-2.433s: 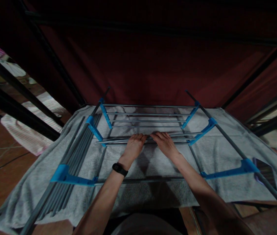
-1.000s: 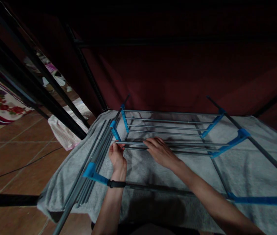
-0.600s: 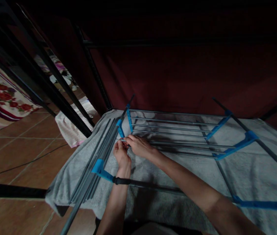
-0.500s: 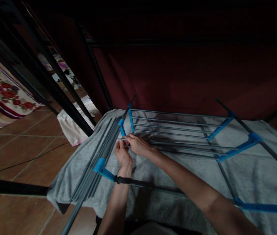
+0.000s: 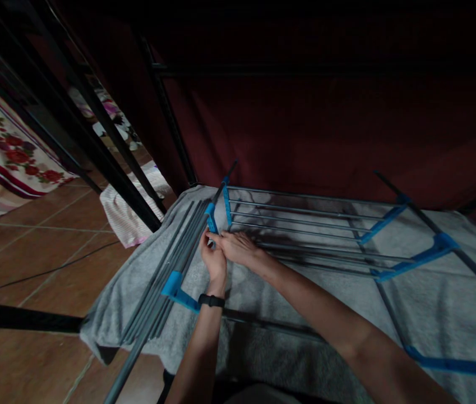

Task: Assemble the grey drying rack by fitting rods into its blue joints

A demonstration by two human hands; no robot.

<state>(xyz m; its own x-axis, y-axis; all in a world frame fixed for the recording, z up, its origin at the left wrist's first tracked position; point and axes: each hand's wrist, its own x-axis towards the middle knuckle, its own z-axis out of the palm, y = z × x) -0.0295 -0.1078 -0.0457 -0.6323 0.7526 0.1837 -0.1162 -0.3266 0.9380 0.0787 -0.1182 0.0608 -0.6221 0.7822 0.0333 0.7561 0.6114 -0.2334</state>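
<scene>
A drying rack of grey metal rods [image 5: 305, 223] and blue plastic brackets lies partly assembled in front of me. My left hand [image 5: 213, 259], wearing a black wristband, has its fingers curled around the lower end of a blue bracket [image 5: 211, 220] on the rack's left side. Just beside it, my right hand [image 5: 238, 247] is closed on the left end of a grey rod [image 5: 330, 248] at that same bracket. My fingers hide the exact spot where rod and bracket meet. The rod's far part runs right, towards another blue bracket [image 5: 420, 260].
Several loose grey rods [image 5: 166, 269] lie in a bundle left of my hands on a grey blanket [image 5: 111, 314]. A nearer blue bracket [image 5: 174, 286] sits beside them. Black metal posts [image 5: 107, 163] stand at the left, and a dark red cloth [image 5: 305, 134] hangs behind.
My left hand has turned and edged towards the bracket, and my right fingers have moved along with it. The rod end that showed between my fingers is now covered.
</scene>
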